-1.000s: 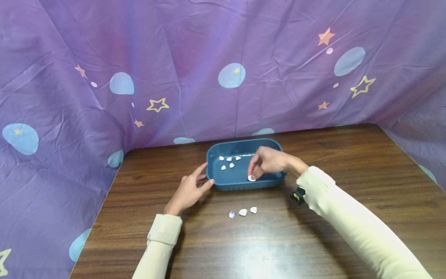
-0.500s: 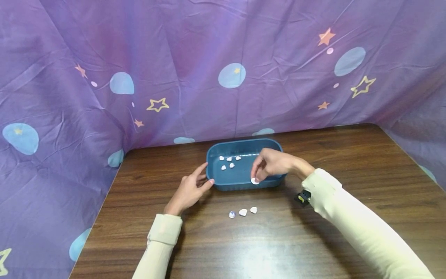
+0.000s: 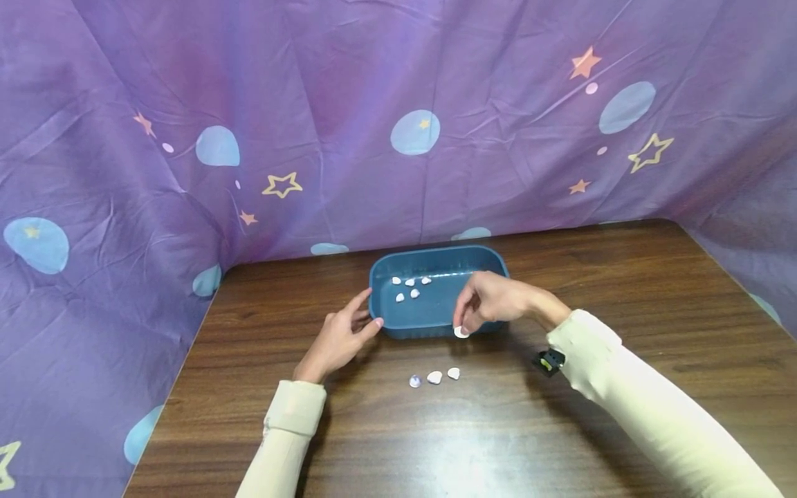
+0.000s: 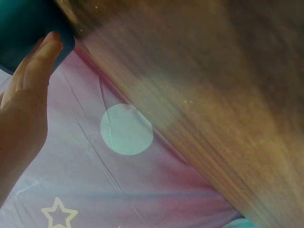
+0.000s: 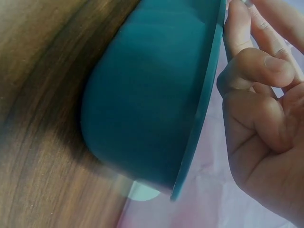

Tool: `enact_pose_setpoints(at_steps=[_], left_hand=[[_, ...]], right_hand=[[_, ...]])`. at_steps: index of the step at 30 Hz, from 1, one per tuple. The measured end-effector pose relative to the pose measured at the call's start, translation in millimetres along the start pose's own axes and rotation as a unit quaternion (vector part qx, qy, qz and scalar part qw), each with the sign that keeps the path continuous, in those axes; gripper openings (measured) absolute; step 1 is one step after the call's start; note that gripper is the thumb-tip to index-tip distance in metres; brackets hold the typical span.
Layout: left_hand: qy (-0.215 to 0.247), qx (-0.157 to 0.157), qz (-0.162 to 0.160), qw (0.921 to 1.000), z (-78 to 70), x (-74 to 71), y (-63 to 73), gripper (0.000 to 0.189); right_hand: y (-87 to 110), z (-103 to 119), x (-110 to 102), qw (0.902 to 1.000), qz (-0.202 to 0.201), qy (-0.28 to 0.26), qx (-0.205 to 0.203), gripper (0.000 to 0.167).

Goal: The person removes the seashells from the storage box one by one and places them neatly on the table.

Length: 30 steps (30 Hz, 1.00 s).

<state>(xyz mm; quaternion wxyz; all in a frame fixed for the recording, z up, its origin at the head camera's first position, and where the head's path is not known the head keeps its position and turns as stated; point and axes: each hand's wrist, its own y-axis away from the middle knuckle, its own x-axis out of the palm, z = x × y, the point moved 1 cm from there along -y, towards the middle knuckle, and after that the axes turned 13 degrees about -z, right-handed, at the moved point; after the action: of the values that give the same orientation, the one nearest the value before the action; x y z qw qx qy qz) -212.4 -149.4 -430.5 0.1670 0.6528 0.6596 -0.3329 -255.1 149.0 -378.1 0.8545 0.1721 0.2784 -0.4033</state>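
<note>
A blue oblong plastic tub (image 3: 407, 330) stands near the back of the wooden table. My left hand (image 3: 336, 344) touches the tub's left end, thumb at its front corner and fingers straight along its side. Between thumb and fingertips my right hand (image 3: 494, 301) pinches a small white shell-like piece (image 3: 461, 333) over the tub's front rim. Inside the tub, several similar white pieces (image 3: 409, 282) lie in two rows toward the left. In front of it, two white pieces (image 3: 434, 377) and a bluish-white one (image 3: 415, 381) lie in a row on the table.
The brown table (image 3: 535, 443) reaches back to a purple cloth (image 3: 349, 138) with stars and planets, which also hangs along both sides. A black wrist device (image 3: 549, 361) sticks out below the right sleeve.
My right hand has moved toward me and slightly right, carrying the white piece from inside the tub to its front rim. The left hand stays at the tub's end.
</note>
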Motion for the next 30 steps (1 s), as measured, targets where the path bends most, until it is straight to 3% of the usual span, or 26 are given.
enact_pose_setpoints(at_steps=[21, 30], left_hand=[[0.01, -0.011, 0.003, 0.9999, -0.7, 0.6, 0.7, 0.068], [0.008, -0.012, 0.002, 0.9999, -1.4, 0.0, 1.0, 0.068]], right_hand=[[26.0, 1, 18, 0.9984, -0.017, 0.052, -0.016, 0.01], [33.9, -2, 30, 0.9963, 0.008, 0.076, -0.04, 0.011]])
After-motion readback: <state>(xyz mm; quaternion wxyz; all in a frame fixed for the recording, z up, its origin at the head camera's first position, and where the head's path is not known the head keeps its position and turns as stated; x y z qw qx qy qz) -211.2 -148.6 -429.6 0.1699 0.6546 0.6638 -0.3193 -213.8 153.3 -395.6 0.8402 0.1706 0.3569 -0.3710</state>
